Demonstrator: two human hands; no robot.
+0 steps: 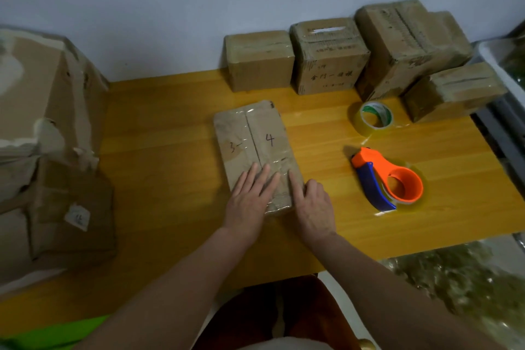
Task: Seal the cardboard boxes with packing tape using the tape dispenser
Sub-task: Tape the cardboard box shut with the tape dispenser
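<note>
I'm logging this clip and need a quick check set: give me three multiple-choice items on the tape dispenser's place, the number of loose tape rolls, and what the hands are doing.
1. Where is the tape dispenser?
A. in the right hand
B. lying on the table, to the right of the flat box
C. on top of the stacked boxes

2. How many loose tape rolls lie beside the dispenser?
A. one
B. two
C. three

3. What are the hands doing?
A. both pressing on the flat box
B. both lifted off the table
C. one pulling tape

Key: 1 B, the dispenser lies alone on the table, right of the flat box. 2 A, a single clear tape roll lies behind it. 3 A, the left hand lies flat and the right hand touches the near end of the box.
</note>
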